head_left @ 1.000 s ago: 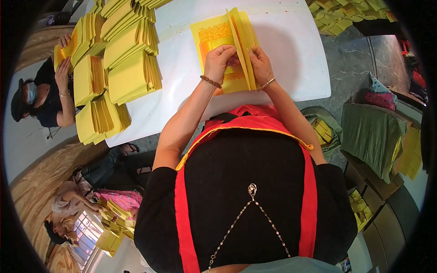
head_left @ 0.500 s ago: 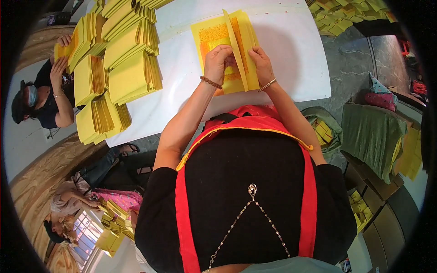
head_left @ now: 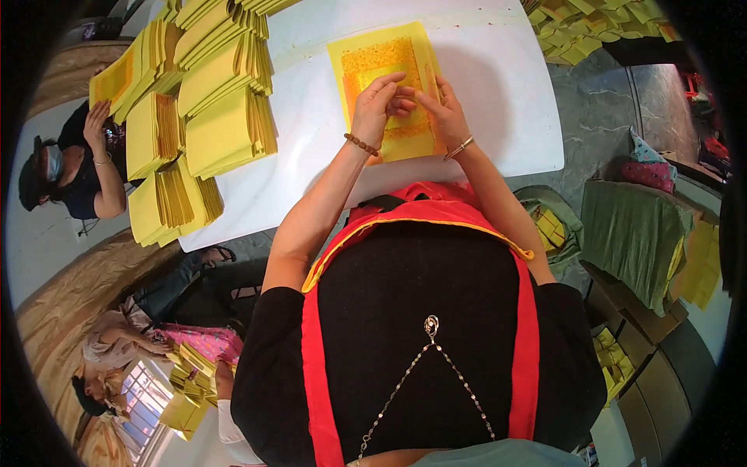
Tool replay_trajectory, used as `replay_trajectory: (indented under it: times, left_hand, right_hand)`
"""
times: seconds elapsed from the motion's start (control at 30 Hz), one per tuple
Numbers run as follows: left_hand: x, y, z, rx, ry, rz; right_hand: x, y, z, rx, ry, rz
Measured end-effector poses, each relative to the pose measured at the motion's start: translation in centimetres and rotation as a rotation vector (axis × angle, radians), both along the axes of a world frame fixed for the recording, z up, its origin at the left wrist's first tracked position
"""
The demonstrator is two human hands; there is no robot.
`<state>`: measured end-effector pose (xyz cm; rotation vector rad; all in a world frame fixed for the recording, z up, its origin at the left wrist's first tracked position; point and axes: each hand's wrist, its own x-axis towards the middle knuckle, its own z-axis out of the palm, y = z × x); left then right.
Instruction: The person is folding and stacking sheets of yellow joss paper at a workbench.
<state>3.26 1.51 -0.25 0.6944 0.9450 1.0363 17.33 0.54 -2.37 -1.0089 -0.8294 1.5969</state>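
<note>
A yellow paper sheet (head_left: pixel 380 53) with an orange-gold speckled print lies flat on the white table in front of me, apparently on top of other sheets. Over its middle, my left hand (head_left: pixel 379 109) is open, its fingers loosely bent and apart. My right hand (head_left: pixel 447 118) rests along the sheet's right edge, open, with the thumb stretched toward my left fingertips. Neither hand visibly grips the paper. Part of the print is hidden under my hands.
Stacks of folded yellow paper (head_left: pixel 226 128) fill the left of the white table (head_left: pixel 303 93). Beyond them, a masked person (head_left: pixel 74 175) handles a printed sheet. Another person sits lower left with yellow packets (head_left: pixel 191 373). On the right are a green sack (head_left: pixel 634 233) and heaped yellow packets (head_left: pixel 599 27).
The folded flap that stood upright between my hands is now down. My left fingers have let go and spread; my right thumb has swung inward. The person at left has moved one hand.
</note>
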Motion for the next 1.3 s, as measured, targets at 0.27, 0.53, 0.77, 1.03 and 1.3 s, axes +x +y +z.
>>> replay_trajectory:
  times: [0.27,0.53,0.77,1.03,1.3]
  left_hand:
    - [-1.9,-0.1,2.3,0.226,0.194,0.389]
    - [-5.1,-0.4,3.4,0.121,0.078,0.329]
    - [-4.5,-0.9,3.8,0.324,0.133,0.276]
    - [-7.0,2.5,6.6,0.810,0.953,0.314]
    - [-6.5,1.6,6.5,1.233,1.260,0.310]
  right_hand:
    - [0.8,0.5,0.6,-0.102,0.230,0.050]
    - [0.7,1.2,3.7,-0.107,0.483,0.098]
    - [0.8,1.4,3.6,-0.132,0.249,0.135]
    - [2.6,7.2,8.0,-0.094,0.514,0.342]
    - [1.8,3.9,8.8,-0.135,0.242,0.284]
